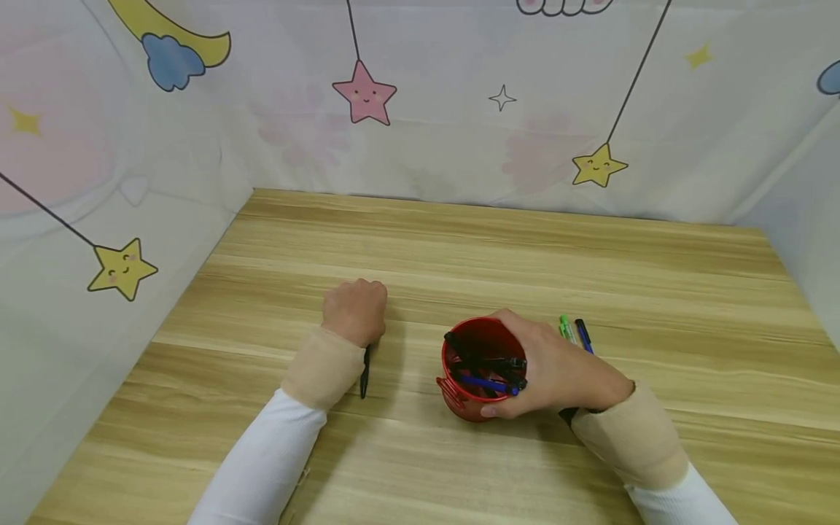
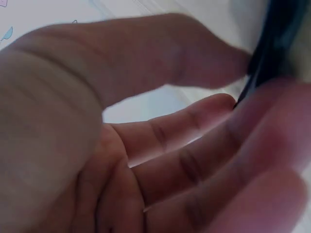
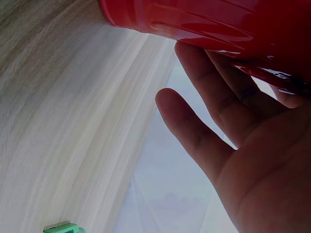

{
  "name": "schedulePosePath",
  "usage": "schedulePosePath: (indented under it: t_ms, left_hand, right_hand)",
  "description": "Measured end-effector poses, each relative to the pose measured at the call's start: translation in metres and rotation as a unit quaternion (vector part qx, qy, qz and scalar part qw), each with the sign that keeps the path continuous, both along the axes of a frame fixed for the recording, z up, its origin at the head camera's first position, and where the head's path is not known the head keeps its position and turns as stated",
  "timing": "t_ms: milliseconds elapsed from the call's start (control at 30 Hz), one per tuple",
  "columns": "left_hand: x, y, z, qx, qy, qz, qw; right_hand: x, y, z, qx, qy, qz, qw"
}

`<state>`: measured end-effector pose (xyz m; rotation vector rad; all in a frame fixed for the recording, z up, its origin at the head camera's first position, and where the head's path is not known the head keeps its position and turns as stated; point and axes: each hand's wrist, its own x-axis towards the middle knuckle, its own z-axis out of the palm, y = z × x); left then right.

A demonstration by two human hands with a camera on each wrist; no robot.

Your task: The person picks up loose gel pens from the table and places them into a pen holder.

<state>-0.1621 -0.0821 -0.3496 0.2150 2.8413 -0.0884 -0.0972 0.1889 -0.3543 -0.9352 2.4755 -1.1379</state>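
Note:
My right hand grips a small red bucket from its right side, thumb near the front and fingers around the far side. Several black pens and a blue pen lean inside it. In the right wrist view the bucket fills the top, above my spread fingers. To its left, over the table, is my left hand, seen from the back with fingers bent. The left wrist view has its thumb and fingertips pinching a dark, slim pen-like object, blurred and partly cut off.
On the wooden table, a green-capped pen and a blue pen with a black cap lie behind my right hand. Cloth walls with printed stars stand along the back and sides.

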Motion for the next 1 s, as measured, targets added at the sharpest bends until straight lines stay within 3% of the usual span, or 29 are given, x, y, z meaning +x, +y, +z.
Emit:
schedulePosePath:
  t_ms: [400,1000]
  left_hand:
    - [-0.0007,0.0022,-0.0014,0.037,0.012,-0.001,0.9992]
    - [-0.0023,0.0014,-0.0037,0.098,0.016,-0.013,0.9950]
  right_hand:
    - [-0.0016,0.0008,0.0009,-0.002,-0.021,-0.005,0.9998]
    - [-0.0013,0.0007,0.0008,-0.002,-0.008,0.000,1.0000]
